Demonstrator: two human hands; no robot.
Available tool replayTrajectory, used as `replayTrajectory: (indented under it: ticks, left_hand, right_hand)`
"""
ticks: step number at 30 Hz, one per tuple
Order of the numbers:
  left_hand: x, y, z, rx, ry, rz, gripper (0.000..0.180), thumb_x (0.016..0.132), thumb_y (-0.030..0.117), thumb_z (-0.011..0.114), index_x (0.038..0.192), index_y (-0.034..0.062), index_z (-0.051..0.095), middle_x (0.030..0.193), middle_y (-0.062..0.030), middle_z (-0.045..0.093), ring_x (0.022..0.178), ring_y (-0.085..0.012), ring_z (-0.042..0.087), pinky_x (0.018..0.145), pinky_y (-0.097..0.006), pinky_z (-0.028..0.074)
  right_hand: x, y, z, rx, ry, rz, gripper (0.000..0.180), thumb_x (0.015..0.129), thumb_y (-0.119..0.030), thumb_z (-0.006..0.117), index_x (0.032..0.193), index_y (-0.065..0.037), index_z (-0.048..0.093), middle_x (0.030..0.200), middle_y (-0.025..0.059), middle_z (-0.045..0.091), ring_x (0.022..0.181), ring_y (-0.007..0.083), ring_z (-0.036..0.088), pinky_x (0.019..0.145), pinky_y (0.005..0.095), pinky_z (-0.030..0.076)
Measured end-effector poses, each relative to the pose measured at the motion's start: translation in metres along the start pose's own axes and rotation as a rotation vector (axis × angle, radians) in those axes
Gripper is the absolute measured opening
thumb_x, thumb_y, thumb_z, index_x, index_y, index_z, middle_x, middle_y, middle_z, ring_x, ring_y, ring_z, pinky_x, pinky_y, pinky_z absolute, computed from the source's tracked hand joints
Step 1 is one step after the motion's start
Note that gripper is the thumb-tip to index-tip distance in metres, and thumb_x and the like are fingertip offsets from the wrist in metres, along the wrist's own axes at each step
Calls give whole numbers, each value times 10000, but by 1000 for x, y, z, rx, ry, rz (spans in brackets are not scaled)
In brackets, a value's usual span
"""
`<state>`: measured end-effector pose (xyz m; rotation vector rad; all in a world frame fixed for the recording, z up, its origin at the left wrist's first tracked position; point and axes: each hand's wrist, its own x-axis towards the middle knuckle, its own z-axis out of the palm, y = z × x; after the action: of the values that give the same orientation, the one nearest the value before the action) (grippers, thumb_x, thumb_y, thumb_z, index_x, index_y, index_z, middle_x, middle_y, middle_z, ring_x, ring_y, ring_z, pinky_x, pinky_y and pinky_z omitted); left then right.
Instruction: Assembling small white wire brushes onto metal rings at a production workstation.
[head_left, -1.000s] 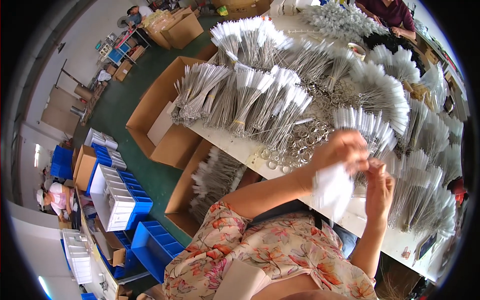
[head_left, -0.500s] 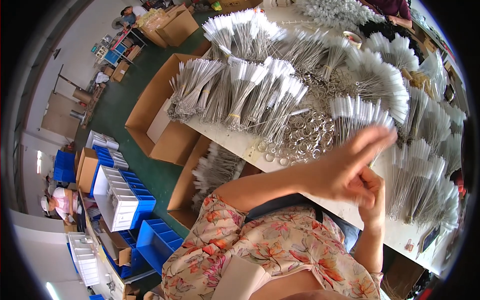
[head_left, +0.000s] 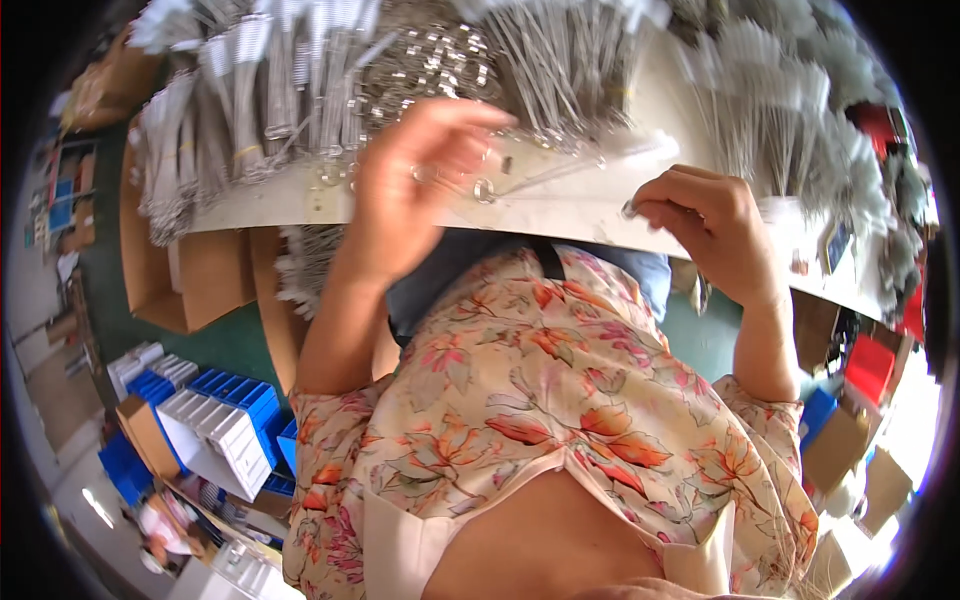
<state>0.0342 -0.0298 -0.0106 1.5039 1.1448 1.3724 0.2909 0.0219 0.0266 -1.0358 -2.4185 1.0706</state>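
My left hand hovers over the table's front edge beside a heap of metal split rings. Its fingers are smeared by motion, so any hold is unclear. My right hand is at the edge further right, its fingers loosely curled and apart, with nothing visible in them. A shiny spot shows at one fingertip. Between the hands a thin wire brush lies slantwise, its white bristles to the right and a ring at its left end. Behind it fans a bunch of wire-handled brushes.
Bundled brushes stand at the left of the white table, and more brush bundles at the right. Open cardboard boxes are left of the table. Blue and white bins and another person are at the lower left.
The view has swung toward my body and the right. My hands, earlier close together over the table, are now apart. The single brush now shows between them.
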Motion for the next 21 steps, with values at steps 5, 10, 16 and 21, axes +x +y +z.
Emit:
replayTrajectory:
  ticks: [5,10,16,21]
  left_hand:
    - [-33,-35,-14,587,64,-297,172,831,196,626,855,27,620,654,-9,593,540,-49,503,505,-192,418]
    - [-38,-59,17,812,-41,-156,147,781,147,651,763,31,562,668,-67,610,550,-145,593,514,-248,463]
    - [-20,-20,11,-85,147,-176,80,795,-1,615,761,1,542,924,-78,621,709,-118,609,621,-228,507]
    - [2,5,-16,82,-111,56,195,803,-72,563,967,0,638,1023,-129,589,850,-128,602,704,-224,522]
  right_hand:
    - [-42,56,22,-610,-100,259,67,792,-96,583,828,-52,620,776,86,613,701,285,603,610,365,473]
    - [-2,19,59,4,190,-21,62,768,-110,640,820,-77,646,777,66,601,637,261,595,567,336,475]
    - [42,-7,83,-54,179,-253,60,772,-97,631,821,-63,637,813,54,600,633,219,601,552,320,480]
    - [52,-24,66,215,168,-236,78,773,-127,625,802,-57,639,755,71,605,689,254,597,601,339,474]
